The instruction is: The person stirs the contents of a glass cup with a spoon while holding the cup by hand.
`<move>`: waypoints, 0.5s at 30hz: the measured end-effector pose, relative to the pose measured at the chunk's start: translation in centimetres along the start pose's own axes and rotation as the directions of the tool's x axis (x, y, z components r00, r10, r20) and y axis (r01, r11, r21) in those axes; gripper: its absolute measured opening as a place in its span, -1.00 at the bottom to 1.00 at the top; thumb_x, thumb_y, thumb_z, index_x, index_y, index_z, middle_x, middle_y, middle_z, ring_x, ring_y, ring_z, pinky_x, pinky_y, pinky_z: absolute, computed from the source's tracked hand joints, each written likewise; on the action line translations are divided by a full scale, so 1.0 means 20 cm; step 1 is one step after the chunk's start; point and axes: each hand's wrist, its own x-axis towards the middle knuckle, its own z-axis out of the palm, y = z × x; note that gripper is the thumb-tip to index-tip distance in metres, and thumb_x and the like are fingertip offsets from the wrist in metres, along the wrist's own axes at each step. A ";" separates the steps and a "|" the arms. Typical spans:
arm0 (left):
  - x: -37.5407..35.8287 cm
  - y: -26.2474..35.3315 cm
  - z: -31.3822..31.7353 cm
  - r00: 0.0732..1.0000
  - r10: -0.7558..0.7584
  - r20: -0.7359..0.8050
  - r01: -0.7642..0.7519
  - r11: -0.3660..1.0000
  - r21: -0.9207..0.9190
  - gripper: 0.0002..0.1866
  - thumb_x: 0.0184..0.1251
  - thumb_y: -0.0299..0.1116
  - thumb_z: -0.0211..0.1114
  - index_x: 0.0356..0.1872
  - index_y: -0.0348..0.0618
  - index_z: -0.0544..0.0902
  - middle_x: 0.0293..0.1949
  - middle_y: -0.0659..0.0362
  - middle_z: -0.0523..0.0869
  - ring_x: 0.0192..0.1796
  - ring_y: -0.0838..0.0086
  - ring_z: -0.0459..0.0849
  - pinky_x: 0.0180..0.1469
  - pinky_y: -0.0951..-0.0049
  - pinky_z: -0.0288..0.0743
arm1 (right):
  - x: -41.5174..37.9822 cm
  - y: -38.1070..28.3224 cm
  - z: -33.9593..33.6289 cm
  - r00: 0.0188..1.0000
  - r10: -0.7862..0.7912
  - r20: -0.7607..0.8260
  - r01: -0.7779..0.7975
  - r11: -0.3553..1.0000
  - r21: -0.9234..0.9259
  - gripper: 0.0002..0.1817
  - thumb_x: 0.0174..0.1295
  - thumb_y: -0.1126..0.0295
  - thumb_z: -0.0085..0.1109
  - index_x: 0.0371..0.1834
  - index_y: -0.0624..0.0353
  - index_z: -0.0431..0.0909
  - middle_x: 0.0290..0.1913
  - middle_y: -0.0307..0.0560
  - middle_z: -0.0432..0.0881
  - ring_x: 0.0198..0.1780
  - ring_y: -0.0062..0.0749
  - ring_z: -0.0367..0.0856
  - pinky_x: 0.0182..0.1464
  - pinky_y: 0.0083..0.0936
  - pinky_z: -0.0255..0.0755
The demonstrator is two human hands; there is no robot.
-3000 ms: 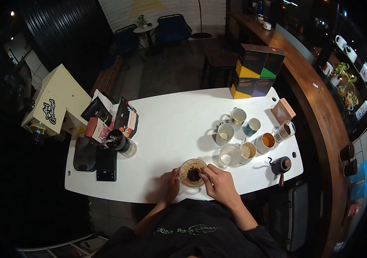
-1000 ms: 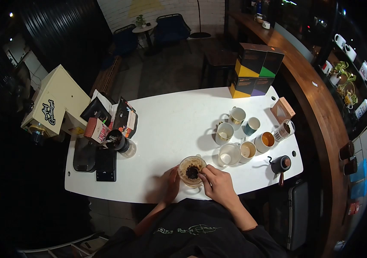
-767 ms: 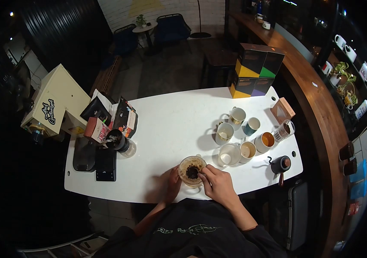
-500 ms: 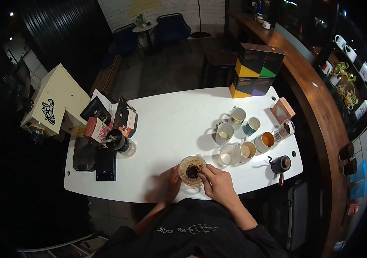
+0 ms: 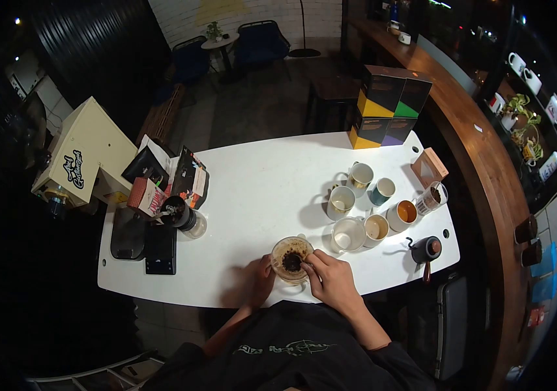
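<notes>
Coffee dripper (image 5: 281, 269) is between the two hands, over the near edge of the white table (image 5: 252, 195). Dark grounds (image 5: 291, 262) lie in its middle, and brown stains climb its inner wall. What it stands on is mostly hidden.

The left hand (image 5: 263, 277) is at the dripper's left side, fingers curved along the rim; how firmly it grips, I cannot tell. The right hand (image 5: 330, 274) comes in from the other side, thumb and fingertips pinched together over the rim, just above the grounds. Whether something thin is between them is too small to make out.

Just beyond the right hand stands a clear cup (image 5: 348, 236), and next to it a beige mug (image 5: 376, 229). Farther from that hand are a teal cup (image 5: 376, 197) and a white mug with orange inside (image 5: 394, 221). Well to the right of the right hand is a small dark kettle (image 5: 427, 249) with a wooden handle. Left of the left hand, well apart, are a flat black scale (image 5: 161, 254) and a coffee grinder (image 5: 177, 214).
</notes>
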 end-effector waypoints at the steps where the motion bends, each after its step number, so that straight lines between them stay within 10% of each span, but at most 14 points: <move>1: 0.00 -0.01 -0.01 0.998 -0.044 0.035 0.042 0.999 0.033 -0.65 0.51 -0.61 0.22 0.26 -0.40 0.56 0.23 0.02 0.63 0.33 0.28 0.63 0.39 0.33 0.50 | 0.00 0.00 0.00 1.000 -0.004 -0.006 0.004 1.000 0.004 -0.91 0.35 0.44 0.28 -0.21 0.18 0.58 -0.33 -0.04 0.57 -0.38 -0.02 0.67 -0.37 -0.16 0.54; 15: 0.00 -0.10 0.01 0.982 0.187 -0.030 -0.176 0.961 0.213 -0.68 0.43 -0.56 0.28 0.17 -0.31 0.61 0.08 -0.06 0.70 0.13 0.08 0.72 0.22 0.24 0.57 | -0.01 0.00 0.01 0.999 -0.025 -0.028 0.025 1.000 -0.011 -0.91 0.36 0.42 0.29 -0.22 0.16 0.58 -0.35 -0.05 0.56 -0.39 -0.06 0.67 -0.37 -0.18 0.54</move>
